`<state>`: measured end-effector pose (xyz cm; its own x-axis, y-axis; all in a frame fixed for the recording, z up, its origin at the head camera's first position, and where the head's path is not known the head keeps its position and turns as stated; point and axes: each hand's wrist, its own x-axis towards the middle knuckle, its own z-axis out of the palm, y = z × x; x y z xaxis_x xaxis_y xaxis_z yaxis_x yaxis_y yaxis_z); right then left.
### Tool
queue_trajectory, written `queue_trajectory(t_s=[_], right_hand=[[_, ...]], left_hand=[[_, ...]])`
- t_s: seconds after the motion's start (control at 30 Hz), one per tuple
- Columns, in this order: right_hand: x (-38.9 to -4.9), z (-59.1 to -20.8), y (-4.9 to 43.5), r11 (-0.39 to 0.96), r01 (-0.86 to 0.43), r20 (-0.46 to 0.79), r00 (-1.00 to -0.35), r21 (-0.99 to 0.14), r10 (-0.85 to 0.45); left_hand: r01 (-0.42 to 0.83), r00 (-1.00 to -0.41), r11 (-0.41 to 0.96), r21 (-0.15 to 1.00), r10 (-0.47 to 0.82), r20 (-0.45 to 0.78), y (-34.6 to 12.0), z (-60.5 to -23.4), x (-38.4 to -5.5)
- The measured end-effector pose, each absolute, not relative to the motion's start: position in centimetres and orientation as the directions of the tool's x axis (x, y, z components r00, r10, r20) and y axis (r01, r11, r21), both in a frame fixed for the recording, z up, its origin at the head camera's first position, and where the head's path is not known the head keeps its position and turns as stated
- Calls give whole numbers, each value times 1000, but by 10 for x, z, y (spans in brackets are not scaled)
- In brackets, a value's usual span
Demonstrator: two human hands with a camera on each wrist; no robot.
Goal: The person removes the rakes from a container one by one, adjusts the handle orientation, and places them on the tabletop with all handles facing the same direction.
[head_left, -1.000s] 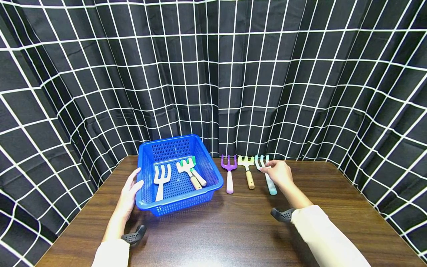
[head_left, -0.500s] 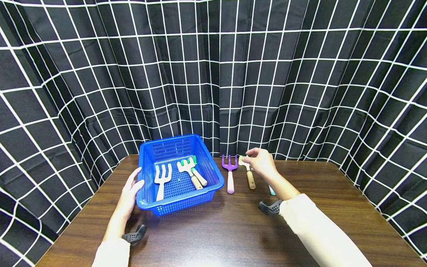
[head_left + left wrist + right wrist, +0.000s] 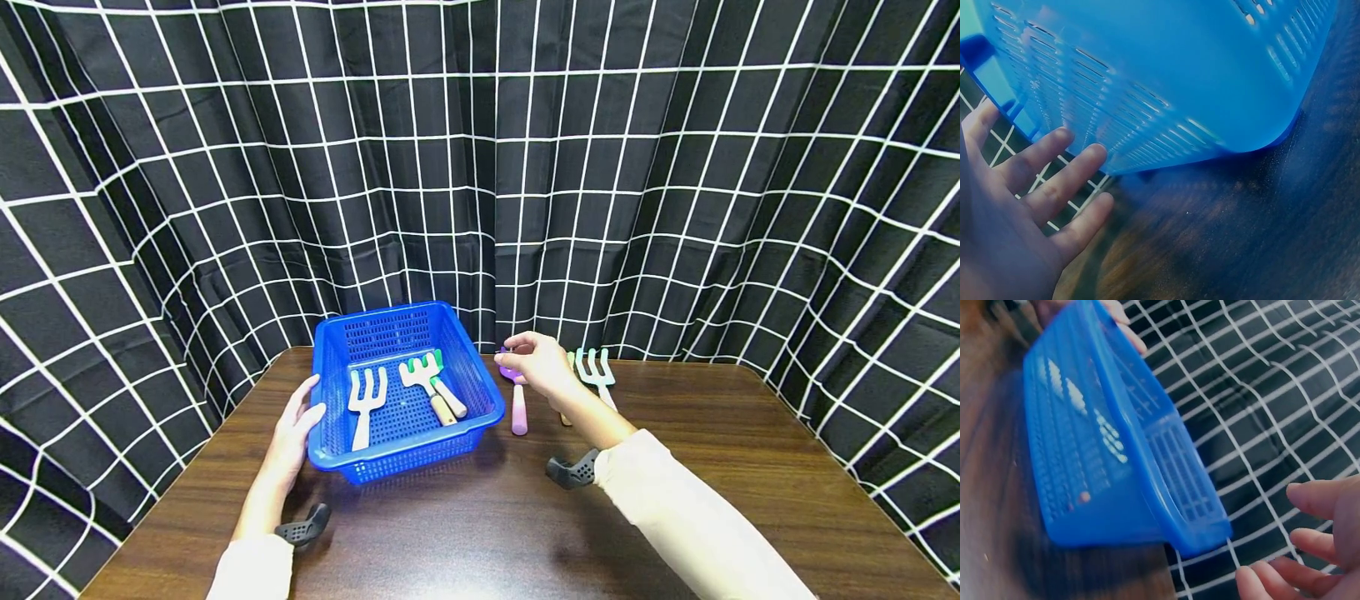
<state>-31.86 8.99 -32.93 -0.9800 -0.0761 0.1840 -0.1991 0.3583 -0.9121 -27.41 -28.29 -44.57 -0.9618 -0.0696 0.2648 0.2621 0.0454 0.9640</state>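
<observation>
My left hand rests at the left side of a blue plastic basket, its fingers loosely extended by the perforated wall in the left wrist view. Inside lie a pale hand fork and two crossed small forks, one with a wooden handle, the other with green on its head. Over the head of a purple hand fork with a pink handle hovers my right hand, fingers loosely bent. Nothing shows between those fingers in the right wrist view. The right hand mostly hides a wooden-handled fork beside it.
A pale teal hand fork lies to the right of the right hand, its handle partly covered by the forearm. The brown wooden table ends at a black curtain with a white grid.
My right hand has moved left, from above the teal fork, past the wooden-handled fork, to above the purple one. The forks stay where they were, and the left hand stays at the basket.
</observation>
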Motion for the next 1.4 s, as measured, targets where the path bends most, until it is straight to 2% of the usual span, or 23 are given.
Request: queue_trajectory(t_s=[0.4,0.73,1.17,1.4], right_hand=[[-306,-334,47,375,-211,158,-973,-903,-169],[-307,-347,24,520,-312,216,-947,-796,-238],[-323,-359,2,555,-246,75,-947,-795,-314],[-330,-361,-3,512,-99,-120,-918,-853,-378]], left_hand=[[252,-965,24,967,-65,253,-282,-444,-273],[258,-964,27,966,-57,259,-281,-442,-273],[258,-963,17,966,-72,258,-282,-446,-271],[266,-962,24,964,-63,267,-281,-444,-273]])
